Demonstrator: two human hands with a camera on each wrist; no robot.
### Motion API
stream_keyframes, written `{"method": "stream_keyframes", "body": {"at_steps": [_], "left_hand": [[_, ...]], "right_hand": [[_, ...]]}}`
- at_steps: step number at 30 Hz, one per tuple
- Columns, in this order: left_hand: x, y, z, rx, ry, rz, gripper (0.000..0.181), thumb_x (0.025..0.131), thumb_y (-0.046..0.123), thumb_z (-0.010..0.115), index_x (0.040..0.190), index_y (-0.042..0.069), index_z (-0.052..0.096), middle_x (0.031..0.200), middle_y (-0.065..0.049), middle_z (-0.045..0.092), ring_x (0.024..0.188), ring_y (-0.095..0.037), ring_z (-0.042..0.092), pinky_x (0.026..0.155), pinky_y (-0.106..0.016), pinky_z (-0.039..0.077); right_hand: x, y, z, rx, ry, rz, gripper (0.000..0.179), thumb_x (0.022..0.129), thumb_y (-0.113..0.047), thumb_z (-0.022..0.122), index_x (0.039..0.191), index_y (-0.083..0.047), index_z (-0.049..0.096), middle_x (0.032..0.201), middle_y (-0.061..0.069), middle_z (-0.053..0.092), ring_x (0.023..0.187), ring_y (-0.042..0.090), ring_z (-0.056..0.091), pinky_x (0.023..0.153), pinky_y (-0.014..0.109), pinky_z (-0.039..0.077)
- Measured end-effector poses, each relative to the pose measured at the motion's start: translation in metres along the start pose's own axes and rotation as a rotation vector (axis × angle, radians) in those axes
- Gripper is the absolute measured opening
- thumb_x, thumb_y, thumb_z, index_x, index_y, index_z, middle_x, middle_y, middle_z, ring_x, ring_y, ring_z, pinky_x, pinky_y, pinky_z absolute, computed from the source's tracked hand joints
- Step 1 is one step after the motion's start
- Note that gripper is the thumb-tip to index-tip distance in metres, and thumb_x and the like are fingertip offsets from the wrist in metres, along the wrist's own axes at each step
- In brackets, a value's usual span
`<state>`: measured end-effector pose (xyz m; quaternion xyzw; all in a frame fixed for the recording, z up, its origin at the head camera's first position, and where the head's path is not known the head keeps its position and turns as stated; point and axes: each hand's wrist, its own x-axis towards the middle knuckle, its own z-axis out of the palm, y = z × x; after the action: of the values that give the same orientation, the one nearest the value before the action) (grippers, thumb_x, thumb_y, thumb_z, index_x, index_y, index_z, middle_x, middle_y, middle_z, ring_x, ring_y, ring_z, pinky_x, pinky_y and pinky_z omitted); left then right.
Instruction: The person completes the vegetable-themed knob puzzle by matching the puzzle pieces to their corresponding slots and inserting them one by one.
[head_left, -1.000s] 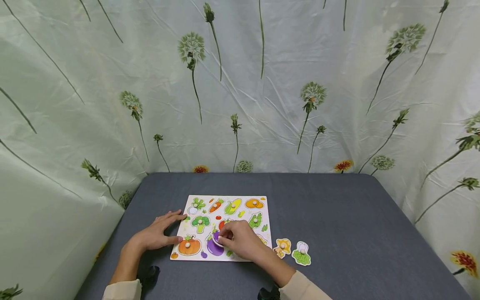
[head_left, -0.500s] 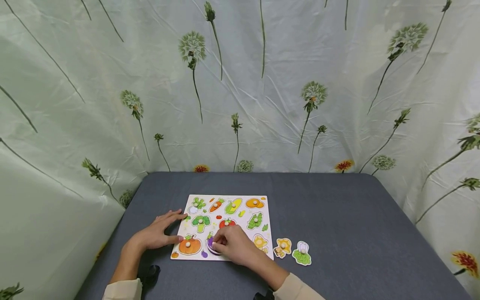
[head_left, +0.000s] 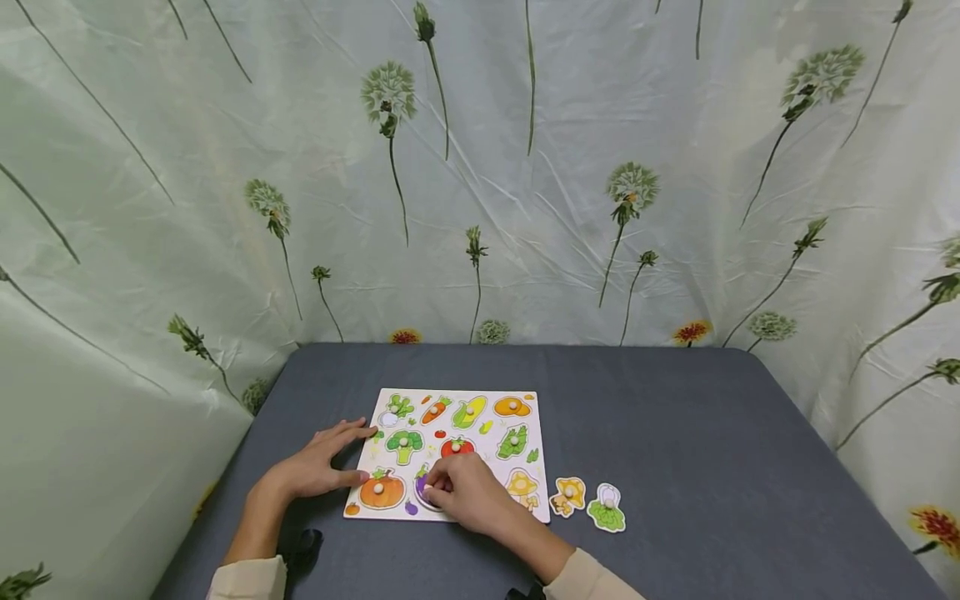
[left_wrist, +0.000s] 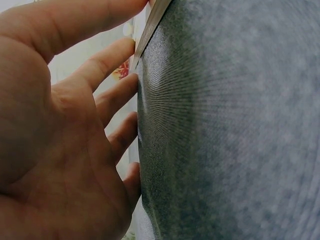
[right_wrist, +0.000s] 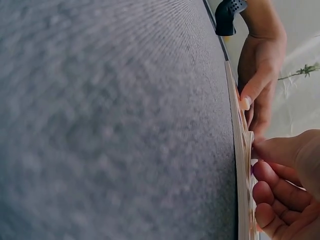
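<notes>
A white wooden puzzle board (head_left: 486, 452) with vegetable pictures and small knobs lies on the table. My right hand (head_left: 474, 496) pinches the eggplant puzzle piece (head_left: 422, 493) between thumb and fingers, over the eggplant spot in the board's bottom row. The hand hides part of that piece. In the right wrist view the thumb and index finger (right_wrist: 272, 150) meet just above the board's face. My left hand (head_left: 318, 461) is spread at the board's left edge, thumb by the pumpkin piece (head_left: 381, 492). Its straight fingers also show in the left wrist view.
A mushroom piece (head_left: 567, 497) and a cabbage-like piece (head_left: 606, 508) lie on the grey table (head_left: 712, 467) right of the board. The board's mushroom spot (head_left: 522, 486) shows no knob. A flowered curtain (head_left: 540, 208) hangs behind the table.
My right hand has moved slightly left and down, and the eggplant piece, earlier tilted above the board, now lies flatter over its spot. My left hand stays at the edge.
</notes>
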<state>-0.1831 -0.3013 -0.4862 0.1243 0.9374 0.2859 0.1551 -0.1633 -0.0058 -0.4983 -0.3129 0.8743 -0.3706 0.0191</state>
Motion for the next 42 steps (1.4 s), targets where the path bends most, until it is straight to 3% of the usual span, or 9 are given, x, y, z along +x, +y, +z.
{"method": "stream_keyframes", "body": {"at_steps": [18, 27, 33, 42], "left_hand": [[0.002, -0.004, 0.001, -0.006, 0.0, 0.027, 0.082, 0.085, 0.049, 0.078, 0.154, 0.017, 0.048, 0.167, -0.024, 0.029, 0.153, -0.057, 0.013, 0.116, -0.079, 0.006], [0.0, -0.005, -0.001, -0.002, 0.008, 0.047, 0.081, 0.085, 0.05, 0.077, 0.153, 0.017, 0.048, 0.165, -0.027, 0.03, 0.151, -0.059, 0.014, 0.114, -0.081, 0.007], [-0.001, 0.0, -0.003, 0.002, -0.006, 0.014, 0.082, 0.085, 0.047, 0.079, 0.155, 0.016, 0.047, 0.167, -0.023, 0.028, 0.154, -0.056, 0.011, 0.116, -0.079, 0.006], [0.0, -0.001, 0.001, 0.004, -0.009, -0.01, 0.083, 0.085, 0.048, 0.079, 0.154, 0.015, 0.047, 0.167, -0.023, 0.029, 0.154, -0.056, 0.013, 0.116, -0.079, 0.009]], "right_hand": [[-0.003, 0.001, -0.001, 0.003, -0.013, 0.01, 0.004, 0.09, -0.014, 0.08, 0.089, -0.01, 0.079, 0.07, -0.013, 0.063, 0.064, -0.009, 0.05, 0.061, 0.01, 0.044], [-0.007, 0.005, -0.003, 0.003, -0.003, -0.038, 0.007, 0.088, -0.015, 0.081, 0.091, -0.01, 0.08, 0.073, -0.011, 0.066, 0.067, -0.006, 0.054, 0.062, 0.009, 0.044], [-0.01, 0.011, -0.011, 0.011, -0.002, -0.051, 0.013, 0.087, -0.022, 0.084, 0.093, -0.011, 0.079, 0.075, -0.011, 0.066, 0.067, -0.001, 0.056, 0.063, 0.011, 0.044], [-0.017, 0.023, -0.036, -0.014, 0.012, -0.023, 0.012, 0.087, -0.02, 0.083, 0.095, -0.011, 0.08, 0.081, -0.006, 0.071, 0.07, 0.003, 0.058, 0.066, 0.015, 0.045]]}}
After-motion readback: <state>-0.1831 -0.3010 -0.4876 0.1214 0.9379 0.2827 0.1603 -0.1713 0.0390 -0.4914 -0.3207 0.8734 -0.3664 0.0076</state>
